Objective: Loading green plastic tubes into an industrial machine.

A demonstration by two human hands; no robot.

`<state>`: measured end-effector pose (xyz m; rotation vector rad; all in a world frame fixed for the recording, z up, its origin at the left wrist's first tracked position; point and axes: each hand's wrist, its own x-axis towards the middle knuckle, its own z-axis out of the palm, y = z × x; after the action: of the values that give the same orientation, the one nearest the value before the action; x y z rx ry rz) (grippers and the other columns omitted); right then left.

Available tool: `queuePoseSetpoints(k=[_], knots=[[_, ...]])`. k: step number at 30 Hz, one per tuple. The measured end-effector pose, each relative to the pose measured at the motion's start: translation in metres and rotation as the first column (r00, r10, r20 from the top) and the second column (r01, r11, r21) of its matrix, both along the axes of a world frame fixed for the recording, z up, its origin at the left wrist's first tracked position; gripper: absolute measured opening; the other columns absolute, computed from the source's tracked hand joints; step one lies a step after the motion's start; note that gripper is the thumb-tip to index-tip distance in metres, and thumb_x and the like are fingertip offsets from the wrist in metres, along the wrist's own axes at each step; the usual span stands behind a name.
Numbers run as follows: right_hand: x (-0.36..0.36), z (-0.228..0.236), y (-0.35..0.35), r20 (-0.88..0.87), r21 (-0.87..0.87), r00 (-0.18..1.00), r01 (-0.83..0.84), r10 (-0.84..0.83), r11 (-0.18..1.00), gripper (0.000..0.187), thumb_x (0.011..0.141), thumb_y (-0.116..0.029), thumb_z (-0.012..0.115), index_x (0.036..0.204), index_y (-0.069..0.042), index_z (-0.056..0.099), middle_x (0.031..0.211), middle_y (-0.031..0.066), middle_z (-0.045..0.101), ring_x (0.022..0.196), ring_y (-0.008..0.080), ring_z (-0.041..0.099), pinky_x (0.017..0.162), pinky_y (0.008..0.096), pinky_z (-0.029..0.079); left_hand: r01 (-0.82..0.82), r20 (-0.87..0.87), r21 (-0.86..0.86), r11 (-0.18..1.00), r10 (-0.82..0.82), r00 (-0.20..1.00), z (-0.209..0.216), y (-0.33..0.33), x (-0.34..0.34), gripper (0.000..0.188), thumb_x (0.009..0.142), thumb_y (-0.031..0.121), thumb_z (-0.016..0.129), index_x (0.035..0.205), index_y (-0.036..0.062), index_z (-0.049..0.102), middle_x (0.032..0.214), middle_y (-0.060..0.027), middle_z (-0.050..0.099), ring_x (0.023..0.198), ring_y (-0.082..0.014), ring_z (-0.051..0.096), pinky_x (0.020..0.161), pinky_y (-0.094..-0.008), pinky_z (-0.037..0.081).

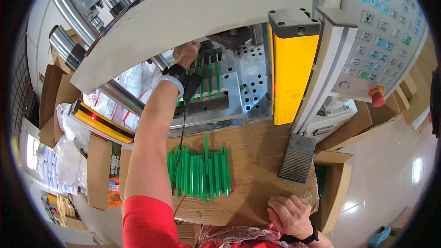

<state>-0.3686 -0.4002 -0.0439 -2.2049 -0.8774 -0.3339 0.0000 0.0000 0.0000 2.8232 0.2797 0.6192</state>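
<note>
Several green tubes (210,81) lie in the metal fixture (234,81) with long axes running front to back, just right of the nearer left hand (186,55), whose fingers' grip I cannot tell, while the right hand (290,216), fingers folded together, rests well apart on the counter (252,170).

Reaches well forward with the left arm (149,142), almost straight, with the left hand (186,54) turned rightward and its fingers (196,46) bent and partly hidden. Rests the right hand (291,216) low near the torso (239,234) in a loose fist, palm down.
</note>
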Motion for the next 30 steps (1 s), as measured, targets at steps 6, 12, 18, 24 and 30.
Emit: queuePoseSetpoints(k=[6, 12, 18, 24, 30], knots=[[-0.011, 0.003, -0.001, 0.011, 0.014, 1.0, 0.018, -0.018, 1.0, 0.021, 0.069, -0.008, 0.068, 0.088, -0.006, 0.059, 0.088, 0.0054, 0.064, 0.066, 0.0204, 0.059, 0.057, 0.0311, 0.047, 0.042, 0.307, 0.178, 0.983, -0.096, 0.947, 0.012, -0.029, -0.055, 0.021, 0.078, 0.025, 0.064, 0.082, 0.0041, 0.065, 0.071, -0.0092, 0.064, 0.064, -0.0257, 0.061, 0.061, -0.0353, 0.046], [-0.002, -0.001, 0.006, 0.008, 0.076, 1.0, -0.012, 0.012, 0.997, 0.018, 0.07, -0.004, 0.066, 0.086, -0.005, 0.059, 0.085, 0.0077, 0.063, 0.068, 0.0249, 0.059, 0.06, 0.0338, 0.047, 0.253, -0.001, -0.43, 0.866, -0.281, 0.96, 0.063, -0.075, -0.212, 0.023, 0.083, 0.024, 0.065, 0.083, 0.0009, 0.066, 0.062, -0.0011, 0.057, 0.056, -0.0099, 0.052, 0.054, -0.0263, 0.041], [-0.005, 0.002, 0.017, 0.076, 0.081, 0.996, 0.032, -0.038, 0.996, 0.011, 0.074, -0.001, 0.061, 0.084, -0.002, 0.059, 0.081, 0.0133, 0.06, 0.072, 0.0307, 0.058, 0.064, 0.0375, 0.046, 0.272, 0.16, -0.336, 0.902, -0.23, 0.96, 0.111, -0.031, -0.403, 0.016, 0.085, 0.014, 0.061, 0.087, -0.0011, 0.065, 0.071, -0.0035, 0.061, 0.066, -0.0068, 0.054, 0.059, -0.0219, 0.042], [-0.015, -0.001, 0.021, 0.13, -0.111, 0.975, 0.193, -0.178, 0.975, 0.007, 0.08, -0.002, 0.055, 0.085, -0.003, 0.059, 0.077, 0.0154, 0.057, 0.072, 0.0319, 0.056, 0.064, 0.0381, 0.044, -0.096, 0.232, -0.654, 0.751, 0.32, 0.919, 0.102, 0.084, -0.522, 0.015, 0.088, 0.012, 0.058, 0.087, -0.0015, 0.064, 0.072, 0.0047, 0.055, 0.065, -0.0047, 0.049, 0.058, -0.0207, 0.04], [-0.024, -0.007, 0.022, 0.241, -0.126, 0.953, 0.22, -0.186, 0.967, 0.005, 0.082, -0.004, 0.054, 0.084, -0.002, 0.058, 0.08, 0.0146, 0.056, 0.074, 0.0327, 0.055, 0.066, 0.0391, 0.043, -0.186, 0.188, -0.541, 0.82, 0.333, 0.924, 0.058, 0.171, -0.519, 0.017, 0.085, 0.013, 0.06, 0.086, -0.0039, 0.062, 0.068, -0.0001, 0.056, 0.063, -0.007, 0.05, 0.057, -0.0232, 0.041]])
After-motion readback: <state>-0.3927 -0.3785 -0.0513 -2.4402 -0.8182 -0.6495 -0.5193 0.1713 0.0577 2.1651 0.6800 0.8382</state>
